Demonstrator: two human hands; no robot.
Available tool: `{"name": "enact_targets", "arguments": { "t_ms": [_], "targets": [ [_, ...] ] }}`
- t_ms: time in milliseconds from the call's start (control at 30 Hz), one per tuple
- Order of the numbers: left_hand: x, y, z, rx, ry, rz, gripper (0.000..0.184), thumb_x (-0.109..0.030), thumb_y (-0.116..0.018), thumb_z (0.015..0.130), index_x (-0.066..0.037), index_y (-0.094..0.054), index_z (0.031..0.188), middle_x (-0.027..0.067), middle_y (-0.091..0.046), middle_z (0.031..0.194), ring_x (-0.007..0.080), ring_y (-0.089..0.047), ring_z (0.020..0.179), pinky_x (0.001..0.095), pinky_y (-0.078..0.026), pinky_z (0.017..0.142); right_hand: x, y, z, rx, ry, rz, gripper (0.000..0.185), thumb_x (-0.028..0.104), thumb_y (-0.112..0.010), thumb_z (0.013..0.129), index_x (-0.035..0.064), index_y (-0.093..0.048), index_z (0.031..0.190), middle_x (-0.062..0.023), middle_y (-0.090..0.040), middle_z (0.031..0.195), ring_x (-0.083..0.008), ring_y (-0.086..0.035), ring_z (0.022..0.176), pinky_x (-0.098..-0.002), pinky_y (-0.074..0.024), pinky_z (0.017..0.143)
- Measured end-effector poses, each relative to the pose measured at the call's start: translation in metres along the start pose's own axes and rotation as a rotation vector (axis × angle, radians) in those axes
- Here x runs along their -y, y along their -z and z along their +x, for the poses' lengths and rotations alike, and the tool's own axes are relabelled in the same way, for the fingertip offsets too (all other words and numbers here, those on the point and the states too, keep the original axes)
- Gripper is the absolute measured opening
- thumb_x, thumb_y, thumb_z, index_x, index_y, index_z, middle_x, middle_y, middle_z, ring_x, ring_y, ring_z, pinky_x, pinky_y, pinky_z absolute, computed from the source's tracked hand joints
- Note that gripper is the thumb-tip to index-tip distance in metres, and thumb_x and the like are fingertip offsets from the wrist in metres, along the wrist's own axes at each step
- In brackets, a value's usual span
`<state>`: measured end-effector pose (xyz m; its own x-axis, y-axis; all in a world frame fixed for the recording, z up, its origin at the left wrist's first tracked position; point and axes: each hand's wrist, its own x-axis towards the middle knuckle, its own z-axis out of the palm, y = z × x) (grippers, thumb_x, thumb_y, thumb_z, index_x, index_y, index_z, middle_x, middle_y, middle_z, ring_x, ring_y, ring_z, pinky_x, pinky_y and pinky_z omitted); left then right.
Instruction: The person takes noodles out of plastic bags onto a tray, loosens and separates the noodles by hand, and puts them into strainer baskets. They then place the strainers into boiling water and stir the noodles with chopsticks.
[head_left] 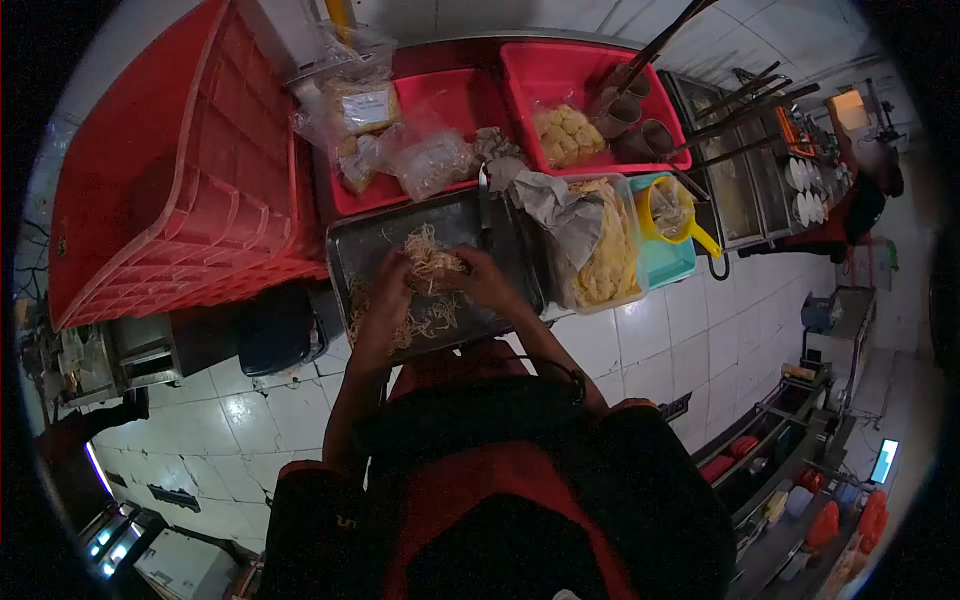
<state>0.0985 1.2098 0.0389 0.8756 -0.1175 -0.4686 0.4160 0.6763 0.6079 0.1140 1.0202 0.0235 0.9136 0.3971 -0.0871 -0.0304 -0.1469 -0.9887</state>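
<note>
My left hand (393, 288) and my right hand (486, 280) are closed on a clump of thin beige noodle-like strands (428, 255) above a dark metal tray (508, 268). My fingers are curled around both sides of the clump. More loose strands (438, 314) lie in the tray's front and left part, some under my left hand. A knife (485, 203) rests near the tray's back edge, its blade pointing away from me.
A tall red crate (190, 190) stands at left. Behind the tray, red tubs (515, 75) hold plastic bags (435, 163), yellowish lumps (568, 135) and long-handled cups (640, 140). To the right are a clear container (605, 250) of yellow food and a yellow strainer (668, 208). Another person (868, 195) stands far right.
</note>
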Motion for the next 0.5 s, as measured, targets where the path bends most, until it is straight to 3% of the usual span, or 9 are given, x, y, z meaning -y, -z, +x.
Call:
{"name": "enact_targets", "arguments": {
  "t_ms": [133,200,233,300,333,400,500],
  "targets": [
    [0.003,-0.004,0.0,0.014,-0.066,0.163,0.048,-0.003,-0.06,0.08,-0.002,-0.042,0.125,0.0078,-0.056,0.108,0.0168,-0.057,0.096,0.0297,-0.048,0.08,0.005,0.006,-0.003,-0.042,-0.02,-0.298,0.036,0.01,-0.071,0.076,0.001,-0.055,0.107,-0.0033,-0.055,0.093,-0.0085,-0.052,0.079,-0.0247,-0.0458,0.068],
    [0.0,0.005,0.009,-0.041,-0.076,0.321,0.053,-0.004,-0.059,0.082,-0.001,-0.036,0.13,0.0099,-0.053,0.114,0.0188,-0.056,0.1,0.0321,-0.046,0.083,0.025,0.009,0.0,0.073,-0.179,0.11,0.038,0.012,-0.071,0.076,0.0016,-0.054,0.108,-0.0038,-0.054,0.091,-0.0087,-0.051,0.08,-0.0257,-0.0457,0.07],
    [0.0,0.007,0.008,-0.065,-0.076,0.4,0.056,-0.005,-0.059,0.083,-0.001,-0.033,0.132,0.011,-0.052,0.117,0.0199,-0.055,0.102,0.0333,-0.046,0.085,0.016,0.007,0.001,0.084,-0.181,0.117,0.038,0.012,-0.071,0.076,0.0016,-0.054,0.108,-0.0038,-0.054,0.091,-0.0087,-0.051,0.08,-0.0257,-0.0457,0.07],
    [0.003,0.002,0.003,-0.067,-0.136,0.246,0.051,-0.007,-0.06,0.083,-0.001,-0.037,0.128,0.0095,-0.054,0.113,0.0189,-0.057,0.098,0.0325,-0.048,0.08,-0.006,0.003,0.005,-0.082,-0.1,-0.095,0.036,0.011,-0.067,0.08,0.0023,-0.052,0.111,-0.0043,-0.055,0.095,-0.0087,-0.051,0.084,-0.0263,-0.0453,0.072],
    [0.001,0.001,0.003,-0.076,-0.129,0.25,0.05,-0.007,-0.062,0.082,0.0,-0.04,0.126,0.0087,-0.057,0.107,0.0163,-0.057,0.094,0.0303,-0.047,0.077,0.016,0.002,0.005,-0.078,-0.098,-0.094,0.036,0.011,-0.067,0.08,0.0023,-0.052,0.111,-0.0043,-0.055,0.095,-0.0087,-0.051,0.084,-0.0263,-0.0453,0.072],
    [-0.002,0.001,0.0,-0.091,-0.124,0.251,0.048,-0.007,-0.064,0.081,0.0,-0.043,0.124,0.0079,-0.059,0.102,0.0138,-0.058,0.091,0.0281,-0.047,0.074,0.055,0.002,0.001,-0.124,-0.175,0.264,0.035,0.014,-0.061,0.085,0.0031,-0.05,0.116,-0.0038,-0.056,0.099,-0.0088,-0.051,0.088,-0.0266,-0.0449,0.074],
    [-0.007,0.0,0.001,-0.026,-0.01,0.292,0.047,-0.008,-0.064,0.08,0.001,-0.044,0.122,0.007,-0.059,0.101,0.0126,-0.057,0.089,0.0275,-0.047,0.072,0.027,0.0,0.013,-0.115,-0.231,0.421,0.034,0.014,-0.057,0.087,0.0037,-0.05,0.119,-0.0031,-0.057,0.1,-0.0096,-0.053,0.09,-0.0263,-0.0449,0.075]
  ]
}}
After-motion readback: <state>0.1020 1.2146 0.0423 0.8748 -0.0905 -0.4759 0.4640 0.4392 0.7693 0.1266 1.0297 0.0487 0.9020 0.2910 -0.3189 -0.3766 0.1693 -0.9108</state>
